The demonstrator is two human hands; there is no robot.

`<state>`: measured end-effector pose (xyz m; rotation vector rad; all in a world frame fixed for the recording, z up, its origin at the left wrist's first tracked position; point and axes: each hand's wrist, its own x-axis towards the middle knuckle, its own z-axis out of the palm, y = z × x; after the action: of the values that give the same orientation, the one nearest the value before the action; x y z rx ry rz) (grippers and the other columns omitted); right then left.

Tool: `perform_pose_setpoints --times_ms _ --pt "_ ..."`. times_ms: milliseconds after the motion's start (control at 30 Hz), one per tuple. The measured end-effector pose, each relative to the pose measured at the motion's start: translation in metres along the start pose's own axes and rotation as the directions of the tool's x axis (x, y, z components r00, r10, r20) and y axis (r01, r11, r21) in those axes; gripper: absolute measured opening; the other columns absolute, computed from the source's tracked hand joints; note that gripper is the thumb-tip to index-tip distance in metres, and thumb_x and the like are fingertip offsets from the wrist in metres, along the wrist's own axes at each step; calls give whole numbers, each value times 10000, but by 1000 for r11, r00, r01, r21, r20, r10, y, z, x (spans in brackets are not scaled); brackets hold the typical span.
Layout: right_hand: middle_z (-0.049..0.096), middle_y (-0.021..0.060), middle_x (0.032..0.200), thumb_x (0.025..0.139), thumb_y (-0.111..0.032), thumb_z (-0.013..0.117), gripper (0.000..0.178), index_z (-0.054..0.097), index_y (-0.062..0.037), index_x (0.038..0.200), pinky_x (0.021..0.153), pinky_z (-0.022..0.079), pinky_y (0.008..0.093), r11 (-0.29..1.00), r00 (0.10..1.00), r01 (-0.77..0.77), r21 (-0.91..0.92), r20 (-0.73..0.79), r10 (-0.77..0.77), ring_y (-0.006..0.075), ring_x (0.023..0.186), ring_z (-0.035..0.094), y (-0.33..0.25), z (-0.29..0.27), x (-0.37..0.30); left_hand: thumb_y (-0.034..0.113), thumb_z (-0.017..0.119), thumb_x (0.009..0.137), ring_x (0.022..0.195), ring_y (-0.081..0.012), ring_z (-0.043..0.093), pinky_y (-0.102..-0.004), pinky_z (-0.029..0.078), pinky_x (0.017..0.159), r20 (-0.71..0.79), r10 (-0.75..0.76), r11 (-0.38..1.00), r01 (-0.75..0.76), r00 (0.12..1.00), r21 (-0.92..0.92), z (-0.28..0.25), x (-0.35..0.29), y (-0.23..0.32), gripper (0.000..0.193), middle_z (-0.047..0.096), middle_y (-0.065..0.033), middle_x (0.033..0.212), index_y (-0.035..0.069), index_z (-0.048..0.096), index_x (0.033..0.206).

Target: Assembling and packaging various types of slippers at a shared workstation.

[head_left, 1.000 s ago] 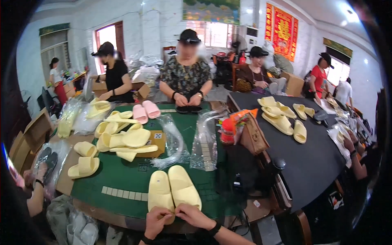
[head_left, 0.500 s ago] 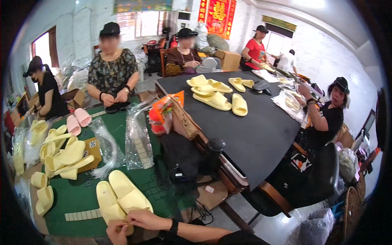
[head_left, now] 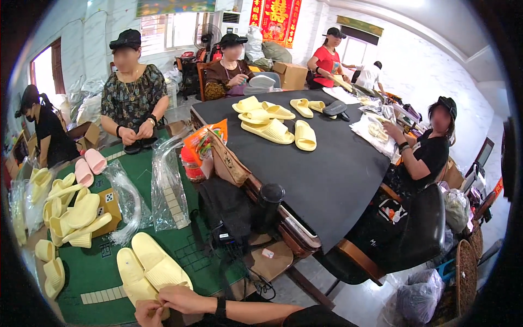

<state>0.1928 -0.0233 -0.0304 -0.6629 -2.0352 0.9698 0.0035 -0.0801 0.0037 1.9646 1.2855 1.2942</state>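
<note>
A pair of pale yellow slippers (head_left: 148,267) lies side by side on the green table top, just in front of me. At their near end, my left hand (head_left: 150,313) is closed in a pinch. My right hand (head_left: 182,300), with a dark band on its wrist, reaches in from the right and pinches at the same spot, its fingertips close to the left ones. Whatever small thing is between the fingers is too small to make out. Beyond the slippers lies a bundle of clear plastic strands (head_left: 128,229) in a transparent bag.
More yellow slippers (head_left: 84,210) are heaped at left near a pink pair (head_left: 91,166). A red-lidded jar (head_left: 192,165) and a black tumbler (head_left: 269,204) stand right of the green surface. Several co-workers sit or stand around the black table (head_left: 321,191), which bears slippers too.
The whole view has shifted slightly, so things sit farther left. My hands stay pinched at the slippers' near end. A co-worker in brown has lifted a hand.
</note>
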Motion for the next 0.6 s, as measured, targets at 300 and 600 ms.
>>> perform_pose_setpoints --times_ms 300,600 --pt "563 145 915 910 -164 651 167 557 -45 980 770 448 451 999 1000 -26 34 -11 27 380 892 561 -3 -1 1 11 710 926 866 -253 670 -345 547 782 22 -6 1000 6 1000 5 -1 -5 -12 77 687 -143 1028 -4 677 994" --pt "589 122 924 916 -178 655 165 576 -66 1008 759 467 444 996 999 -52 77 -4 52 361 904 593 -9 -7 0 1 698 928 895 -249 675 -339 555 792 -37 -77 995 74 996 -64 3 -3 0 64 687 -138 1037 -18 678 985"
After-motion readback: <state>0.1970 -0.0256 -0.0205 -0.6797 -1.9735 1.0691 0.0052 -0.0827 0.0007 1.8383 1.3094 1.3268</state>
